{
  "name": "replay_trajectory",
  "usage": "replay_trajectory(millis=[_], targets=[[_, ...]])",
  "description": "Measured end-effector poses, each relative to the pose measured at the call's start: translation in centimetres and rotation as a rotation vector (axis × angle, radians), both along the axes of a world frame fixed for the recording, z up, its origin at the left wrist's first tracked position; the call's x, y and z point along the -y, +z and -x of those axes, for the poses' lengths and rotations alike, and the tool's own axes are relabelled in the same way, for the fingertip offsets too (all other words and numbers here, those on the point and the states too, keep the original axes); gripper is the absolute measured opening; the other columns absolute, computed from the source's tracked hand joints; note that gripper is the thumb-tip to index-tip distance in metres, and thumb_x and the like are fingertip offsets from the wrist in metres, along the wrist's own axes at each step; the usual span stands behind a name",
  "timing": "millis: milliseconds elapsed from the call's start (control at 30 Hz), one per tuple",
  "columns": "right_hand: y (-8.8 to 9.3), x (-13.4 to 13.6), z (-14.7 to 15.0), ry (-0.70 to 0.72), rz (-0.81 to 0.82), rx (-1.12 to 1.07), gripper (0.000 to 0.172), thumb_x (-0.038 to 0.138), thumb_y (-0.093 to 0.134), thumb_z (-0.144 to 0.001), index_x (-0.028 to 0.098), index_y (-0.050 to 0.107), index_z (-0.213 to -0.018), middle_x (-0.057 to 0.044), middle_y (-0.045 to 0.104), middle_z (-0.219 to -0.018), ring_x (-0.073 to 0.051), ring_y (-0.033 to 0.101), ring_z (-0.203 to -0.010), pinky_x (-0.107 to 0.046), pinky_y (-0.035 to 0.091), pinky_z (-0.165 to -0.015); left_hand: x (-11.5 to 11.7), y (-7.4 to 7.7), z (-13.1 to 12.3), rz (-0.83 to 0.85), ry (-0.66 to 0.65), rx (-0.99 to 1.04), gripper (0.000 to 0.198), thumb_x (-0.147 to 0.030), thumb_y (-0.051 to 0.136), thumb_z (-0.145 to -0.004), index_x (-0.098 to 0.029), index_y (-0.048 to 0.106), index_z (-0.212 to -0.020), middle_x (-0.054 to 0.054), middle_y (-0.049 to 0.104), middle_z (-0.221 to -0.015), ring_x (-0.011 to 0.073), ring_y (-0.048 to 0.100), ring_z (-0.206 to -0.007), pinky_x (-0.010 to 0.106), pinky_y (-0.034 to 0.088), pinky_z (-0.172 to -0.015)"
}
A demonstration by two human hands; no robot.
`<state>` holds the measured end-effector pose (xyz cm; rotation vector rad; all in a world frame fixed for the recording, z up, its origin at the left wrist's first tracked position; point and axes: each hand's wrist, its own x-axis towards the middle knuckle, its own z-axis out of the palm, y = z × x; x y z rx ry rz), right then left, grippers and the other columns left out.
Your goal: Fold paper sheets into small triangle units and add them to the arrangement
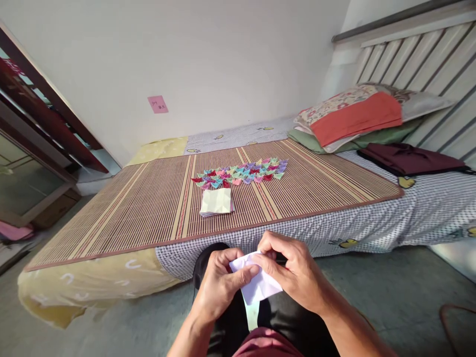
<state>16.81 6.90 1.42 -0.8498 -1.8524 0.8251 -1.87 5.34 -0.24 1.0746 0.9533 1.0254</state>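
Observation:
Both my hands hold a pale lavender sheet of paper low in the view, over my lap. My left hand pinches its left edge with thumb and fingers closed. My right hand grips the upper right part, fingers curled over the fold. Ahead on the striped bamboo mat lies a stack of square papers, and behind it rows of several small folded paper shapes in many colours.
The mat covers a low bed with a checked sheet. Pillows and a dark red folded cloth lie at the right end. A pink note is stuck on the wall. A framed mirror leans at the left.

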Motion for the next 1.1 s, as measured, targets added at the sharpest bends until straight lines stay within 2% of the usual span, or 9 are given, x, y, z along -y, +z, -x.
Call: replay_trajectory(millis=[100, 200, 267, 367, 533, 667, 800, 900, 1100], targets=[[-0.4, 0.0, 0.1, -0.034, -0.044, 0.027, 0.031, 0.024, 0.055, -0.105, 0.022, 0.049, -0.075, 0.004, 0.05, -0.072, -0.012, 0.049, -0.064, -0.026, 0.038, -0.062, -0.1, 0.1, 0.3, 0.007, -0.04, -0.02, 0.055, -0.05, 0.095, -0.07, -0.017, 0.054, -0.059, -0.004, 0.044, -0.055, 0.007, 0.033, -0.053, 0.022, 0.025, -0.049], [-0.8, -0.3, 0.2, -0.071, 0.076, -0.02, 0.04, 0.033, 0.053, -0.108, 0.023, 0.043, -0.07, 0.007, 0.038, -0.064, -0.012, 0.039, -0.057, -0.026, 0.032, -0.055, -0.2, 0.2, 0.2, 0.019, -0.015, -0.017, 0.056, -0.049, 0.097, -0.066, -0.017, 0.052, -0.057, -0.005, 0.045, -0.055, 0.0067, 0.034, -0.052, 0.021, 0.026, -0.049], [-0.8, -0.5, 0.1, -0.038, 0.186, -0.066, 0.042, 0.039, 0.054, -0.108, 0.023, 0.048, -0.07, 0.007, 0.036, -0.062, -0.012, 0.036, -0.056, -0.026, 0.03, -0.052, -0.2, 0.3, 0.0, 0.022, 0.023, -0.011, 0.058, -0.048, 0.099, -0.063, -0.018, 0.049, -0.056, -0.005, 0.043, -0.054, 0.0061, 0.033, -0.051, 0.021, 0.025, -0.048], [-0.7, -0.5, 0.1, 0.044, 0.277, -0.117, 0.033, 0.045, 0.063, -0.104, 0.021, 0.06, -0.082, 0.005, 0.048, -0.067, -0.012, 0.043, -0.06, -0.025, 0.034, -0.054, -0.1, 0.2, -0.4, 0.001, 0.077, -0.011, 0.059, -0.047, 0.098, -0.065, -0.019, 0.047, -0.056, -0.007, 0.039, -0.052, 0.0053, 0.029, -0.05, 0.02, 0.023, -0.046], [-1.2, 0.0, 0.7, -0.014, 0.318, -0.168, 0.039, 0.05, 0.065, -0.102, 0.021, 0.058, -0.076, 0.004, 0.051, -0.065, -0.012, 0.043, -0.058, -0.024, 0.035, -0.052, 0.0, -0.3, -1.0, -0.022, 0.174, 0.039, 0.054, -0.047, 0.095, -0.071, -0.019, 0.05, -0.06, -0.006, 0.043, -0.056, 0.0064, 0.033, -0.053, 0.02, 0.03, -0.048], [-2.4, 0.0, 1.4, -0.019, 0.477, -0.35, 0.041, 0.058, 0.068, -0.099, 0.021, 0.06, -0.081, 0.003, 0.053, -0.069, -0.013, 0.047, -0.06, -0.024, 0.041, -0.054, 0.0, -0.4, -1.6, -0.031, 0.258, 0.123, 0.044, -0.038, 0.097, -0.07, -0.017, 0.058, -0.066, -0.005, 0.053, -0.061, 0.008, 0.041, -0.057, 0.021, 0.039, -0.054], [-3.0, 0.0, 1.7, -0.045, 0.568, -0.482, 0.04, 0.058, 0.07, -0.098, 0.021, 0.062, -0.085, 0.001, 0.062, -0.077, -0.015, 0.057, -0.07, -0.025, 0.048, -0.065, 0.1, -0.4, -2.0, -0.054, 0.237, 0.154, 0.035, -0.036, 0.099, -0.068, -0.016, 0.071, -0.076, 0.0, 0.065, -0.074, 0.0124, 0.054, -0.069, 0.026, 0.049, -0.07], [-3.4, 0.0, 1.6, -0.073, 0.569, -0.514, 0.039, 0.057, 0.071, -0.097, 0.021, 0.064, -0.087, 0.001, 0.062, -0.075, -0.016, 0.058, -0.07, -0.025, 0.049, -0.066, 0.2, -0.5, -2.0, -0.07, 0.191, 0.115, 0.031, -0.038, 0.095, -0.075, -0.016, 0.073, -0.078, 0.001, 0.066, -0.077, 0.0145, 0.055, -0.075, 0.028, 0.048, -0.077], [-4.6, -0.6, 1.4, -0.129, 0.592, -0.628, 0.037, 0.057, 0.075, -0.095, 0.022, 0.063, -0.088, 0.0, 0.064, -0.075, -0.017, 0.059, -0.07, -0.027, 0.05, -0.066, 0.6, -1.0, -1.9, -0.178, 0.208, -0.064, 0.04, -0.043, 0.085, -0.086, -0.018, 0.062, -0.065, -0.002, 0.053, -0.067, 0.0135, 0.043, -0.068, 0.027, 0.037, -0.068]])
